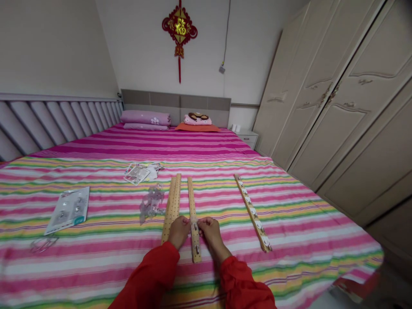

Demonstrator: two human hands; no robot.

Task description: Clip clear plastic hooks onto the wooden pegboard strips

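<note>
Fingers point(203, 223) of two hands point(178, 231) pinch perhaps film point(194, 221) among three wooden strips point(193, 201).

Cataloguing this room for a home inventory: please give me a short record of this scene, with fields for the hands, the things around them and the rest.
Left hand: left hand, over a perforated wooden strip
Right hand: right hand, beside a second perforated wooden strip
Between hands: small translucent piece, apparently pinched by both
Things: wooden strip with white round hooks, crumpled clear plastic packaging
Rest: hook blister card, striped bedsheet, cream wardrobe, red wall knot
</note>
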